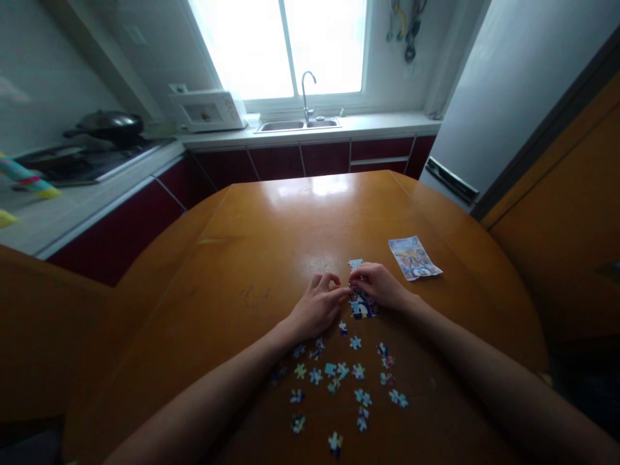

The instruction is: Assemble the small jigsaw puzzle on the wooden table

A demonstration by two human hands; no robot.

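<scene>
Left hand (317, 305) and right hand (380, 284) meet fingertip to fingertip over the puzzle patch (363, 309).
Patch lies mid-desk (252, 258) between the two hands, its long axis running away from the person. Fingers are curled, and whether either pinches a piece cannot be told. Loose pieces (341, 370) lie nearer the body, the printed picture (414, 257) just right of the right hand.

My joined puzzle patch (362, 303) lies flat, blue and white, just left of the picture sheet (414, 257). Loose pieces (339, 378) scatter nearer me than that sheet.
</scene>
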